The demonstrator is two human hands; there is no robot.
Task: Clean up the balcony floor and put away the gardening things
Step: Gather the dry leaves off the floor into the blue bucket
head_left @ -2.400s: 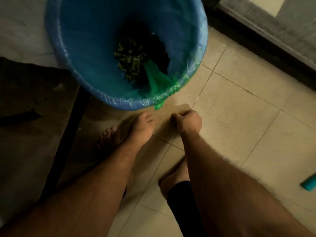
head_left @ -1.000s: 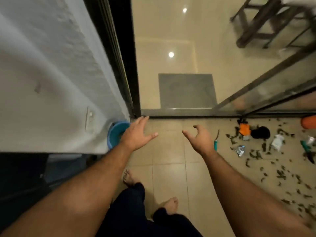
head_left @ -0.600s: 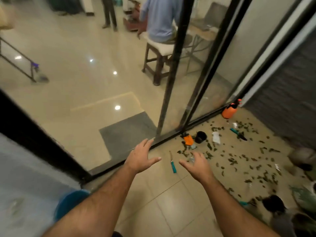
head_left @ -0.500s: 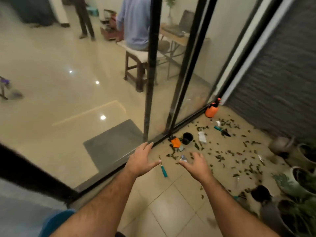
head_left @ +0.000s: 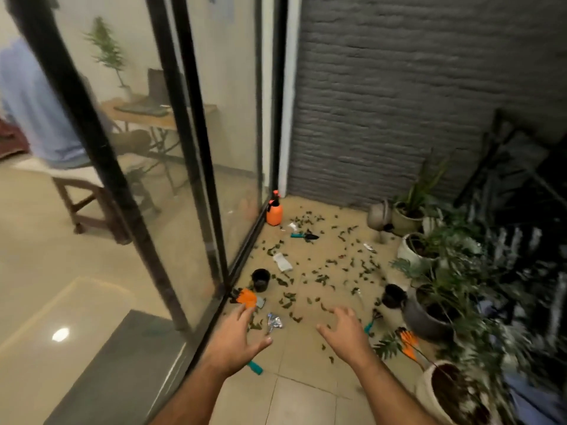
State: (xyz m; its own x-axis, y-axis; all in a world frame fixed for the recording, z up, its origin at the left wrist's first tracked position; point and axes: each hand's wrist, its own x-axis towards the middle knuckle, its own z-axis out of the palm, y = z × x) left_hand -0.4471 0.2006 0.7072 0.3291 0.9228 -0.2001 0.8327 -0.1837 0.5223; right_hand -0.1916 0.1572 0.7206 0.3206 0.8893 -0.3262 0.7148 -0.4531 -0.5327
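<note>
A narrow balcony floor (head_left: 306, 391), tiled in beige, runs between sliding glass doors (head_left: 190, 185) on the left and a row of potted plants (head_left: 435, 289) on the right, ending at a grey brick wall (head_left: 414, 96). Dry leaves (head_left: 325, 265) litter it among one orange sprayer (head_left: 274, 210), one teal trowel (head_left: 303, 236), two black pots (head_left: 260, 279) and a foil packet (head_left: 274, 321). The left hand (head_left: 236, 338) and right hand (head_left: 346, 335) hover released, each grip empty; a teal handle (head_left: 255, 368) is partly hidden beneath the left.
</note>
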